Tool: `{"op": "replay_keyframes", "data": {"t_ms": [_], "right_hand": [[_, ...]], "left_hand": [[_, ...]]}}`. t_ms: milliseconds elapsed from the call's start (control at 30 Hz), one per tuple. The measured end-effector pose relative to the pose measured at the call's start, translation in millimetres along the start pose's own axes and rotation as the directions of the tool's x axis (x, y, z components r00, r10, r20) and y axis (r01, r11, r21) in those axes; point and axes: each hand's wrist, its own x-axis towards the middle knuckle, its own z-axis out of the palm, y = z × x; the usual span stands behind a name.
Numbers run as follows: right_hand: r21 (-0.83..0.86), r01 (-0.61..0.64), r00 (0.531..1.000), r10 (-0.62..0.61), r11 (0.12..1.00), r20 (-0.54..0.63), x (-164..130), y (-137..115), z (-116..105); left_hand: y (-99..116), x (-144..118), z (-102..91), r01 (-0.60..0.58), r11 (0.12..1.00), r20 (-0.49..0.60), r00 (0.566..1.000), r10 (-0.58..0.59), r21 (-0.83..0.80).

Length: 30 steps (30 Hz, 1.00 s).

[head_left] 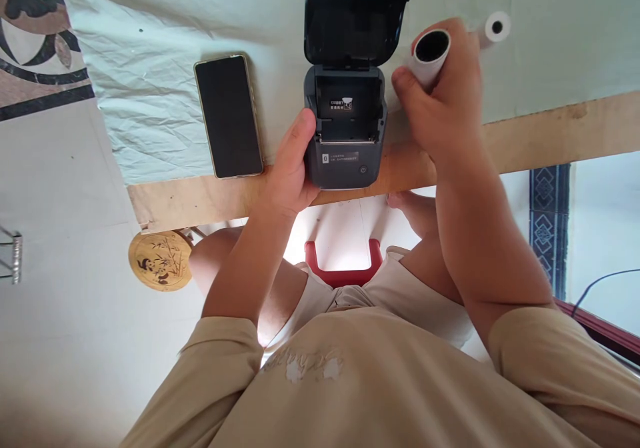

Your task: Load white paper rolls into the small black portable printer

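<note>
Your left hand [290, 168] grips the open printer [345, 128] on the surface [525, 138], right hand [445, 101] clutches a paper roll [429, 55]; lid's up, bay empty, loading still pending.

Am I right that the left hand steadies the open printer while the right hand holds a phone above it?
Not quite. In the head view the right hand holds a paper roll, not a phone. The phone lies on the table beside the left hand, which does steady the open printer.

printer lid [357, 8] cut off at top edge, held paper roll [429, 55] mostly hidden by fingers
</note>
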Motion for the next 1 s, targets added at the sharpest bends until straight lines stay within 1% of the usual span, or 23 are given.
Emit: {"op": "replay_keyframes", "data": {"t_ms": [67, 167, 233, 300, 367, 400, 467, 500, 533, 567, 600, 633, 667, 733, 867, 933, 1000], "right_hand": [[-0.109, 0.038, 0.999, -0.042, 0.993, -0.032, -2, 1, -1], [-0.190, 0.024, 0.999, -0.028, 0.982, -0.018, -3, 7, 2], [-0.250, 0.005, 1.000, -0.013, 0.968, -0.029, -4, 12, 5], [-0.256, 0.013, 1.000, -0.020, 0.967, -0.024, -6, 11, 4], [-0.226, 0.065, 0.996, -0.077, 0.972, -0.042, -9, 4, -3], [-0.212, 0.108, 0.989, -0.127, 0.971, -0.075, -10, 0, -9], [-0.219, 0.188, 0.949, -0.234, 0.958, -0.210, -9, -4, -21], [-0.249, 0.201, 0.919, -0.270, 0.947, -0.286, -7, -3, -27], [-0.286, 0.181, 0.898, -0.276, 0.941, -0.343, -4, 1, -31], [-0.324, 0.125, 0.895, -0.247, 0.938, -0.370, 0, 7, -33], [-0.345, 0.056, 0.908, -0.191, 0.937, -0.373, 4, 13, -33], [-0.344, -0.015, 0.937, -0.107, 0.939, -0.333, 8, 20, -32], [-0.339, -0.059, 0.952, -0.050, 0.939, -0.303, 11, 26, -29], [-0.334, -0.113, 0.966, 0.024, 0.936, -0.258, 15, 33, -22], [-0.337, -0.143, 0.962, 0.051, 0.931, -0.267, 17, 33, -16], [-0.302, -0.111, 0.963, 0.028, 0.947, -0.266, 17, 34, -18], [-0.241, -0.053, 0.978, 0.001, 0.969, -0.210, 18, 37, -21]], "left_hand": [[1, 0, -0.4, 0.012, 1.000, 0.004, 1.000, -0.012, -0.003], [2, 0, 0.2, 0.013, 1.000, 0.017, 1.000, -0.013, -0.006], [1, 0, 0.5, 0.007, 1.000, 0.013, 1.000, -0.007, 0.001], [1, 1, 0.3, 0.006, 1.000, 0.002, 1.000, -0.007, 0.009], [0, 1, -0.2, 0.006, 1.000, -0.002, 1.000, -0.006, 0.005], [0, 1, -0.4, 0.005, 1.000, 0.001, 1.000, -0.005, 0.002], [1, 0, -0.5, 0.009, 1.000, 0.005, 1.000, -0.009, 0.002], [1, 0, -0.3, 0.013, 1.000, 0.002, 1.000, -0.013, 0.007], [2, 0, 0.1, 0.017, 1.000, -0.002, 1.000, -0.017, 0.014], [2, -1, 0.7, 0.018, 1.000, -0.005, 1.000, -0.018, 0.020], [3, -1, 1.5, 0.018, 1.000, -0.008, 1.000, -0.018, 0.025], [3, -1, 2.4, 0.017, 0.999, -0.011, 1.000, -0.017, 0.029], [3, -1, 3.3, 0.017, 0.999, -0.016, 1.000, -0.017, 0.035], [3, 0, 5.2, 0.024, 0.998, -0.036, 0.999, -0.022, 0.050], [3, 0, 6.9, 0.020, 0.997, -0.047, 0.999, -0.017, 0.068], [3, -1, 6.7, 0.017, 0.997, -0.031, 0.999, -0.015, 0.075], [3, -1, 6.8, 0.021, 0.997, -0.034, 0.999, -0.018, 0.080]]}}
